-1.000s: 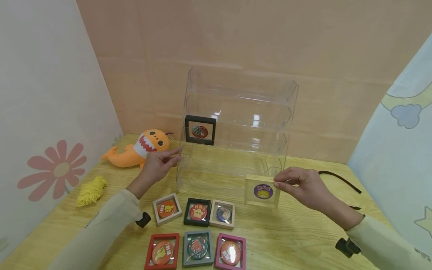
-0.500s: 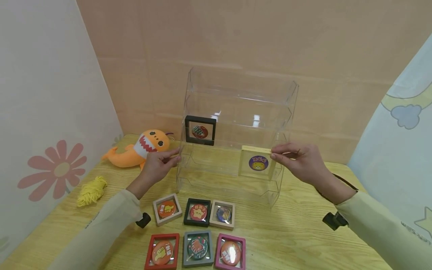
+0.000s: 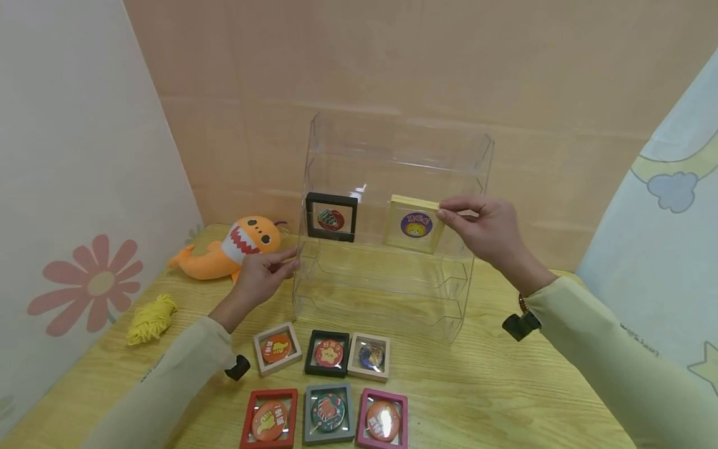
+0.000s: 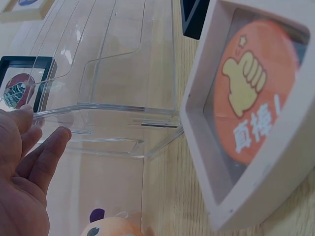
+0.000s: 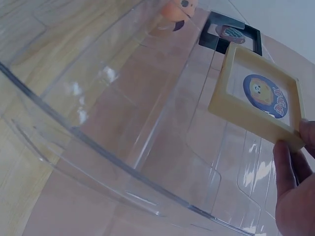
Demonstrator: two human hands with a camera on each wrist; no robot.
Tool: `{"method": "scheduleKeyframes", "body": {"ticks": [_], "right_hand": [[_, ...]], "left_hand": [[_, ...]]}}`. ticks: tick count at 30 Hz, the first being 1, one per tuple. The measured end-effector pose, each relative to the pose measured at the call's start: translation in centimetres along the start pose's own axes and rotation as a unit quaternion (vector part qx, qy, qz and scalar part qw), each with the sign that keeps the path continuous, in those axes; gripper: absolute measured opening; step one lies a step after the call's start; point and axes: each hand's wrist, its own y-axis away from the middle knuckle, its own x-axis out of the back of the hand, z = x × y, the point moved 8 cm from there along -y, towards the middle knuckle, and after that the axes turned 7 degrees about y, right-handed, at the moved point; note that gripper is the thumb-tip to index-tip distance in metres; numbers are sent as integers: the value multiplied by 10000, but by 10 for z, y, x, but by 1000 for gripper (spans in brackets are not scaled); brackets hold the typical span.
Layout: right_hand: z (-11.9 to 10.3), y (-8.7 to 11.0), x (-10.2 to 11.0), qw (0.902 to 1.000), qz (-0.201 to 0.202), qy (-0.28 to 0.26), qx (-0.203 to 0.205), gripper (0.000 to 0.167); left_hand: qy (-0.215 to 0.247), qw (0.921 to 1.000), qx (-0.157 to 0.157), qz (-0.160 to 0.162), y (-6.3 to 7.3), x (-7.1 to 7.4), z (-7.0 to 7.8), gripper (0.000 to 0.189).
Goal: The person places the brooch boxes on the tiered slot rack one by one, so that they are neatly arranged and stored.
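My right hand (image 3: 485, 227) pinches a pale yellow frame (image 3: 414, 224) by its upper right corner. Inside that frame is a purple round badge with a bear face. It is held upright in front of the middle tiers of a clear acrylic display rack (image 3: 387, 290), and the right wrist view shows the frame's (image 5: 258, 93) side. With fingertips and thumb, my left hand (image 3: 259, 280) holds the rack's left side edge. A black frame (image 3: 332, 217) with a red and green badge stands on the rack's left, level with the yellow one.
Several framed badges lie on the wooden table before the rack, among them a red frame (image 3: 269, 419), a grey frame (image 3: 329, 413) and a pink frame (image 3: 383, 419). An orange shark plush (image 3: 230, 249) and yellow yarn (image 3: 151, 319) lie at left.
My right hand has raised the yellow frame from low in front of the rack to the black frame's level, shifting slightly left. My left hand stays on the rack's side.
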Motion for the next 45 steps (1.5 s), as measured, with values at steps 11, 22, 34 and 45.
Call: {"method": "scheduleKeyframes", "body": {"ticks": [11,22,34,45], "right_hand": [[6,-21,-17,9989,361,-282,-77,9],[9,-27,-42,9991,296,-294,37,6],[8,-22,-61,9998,-78,-185,-78,8],[1,-23,-66,9998,-100,-192,-53,8]], "left_hand": [[4,10000,55,-53,2,2,0,27],[-8,10000,-92,-38,3,5,1,27],[235,9993,-275,-1,-1,4,-35,29],[420,9988,-245,30,-1,5,-33,29]]}}
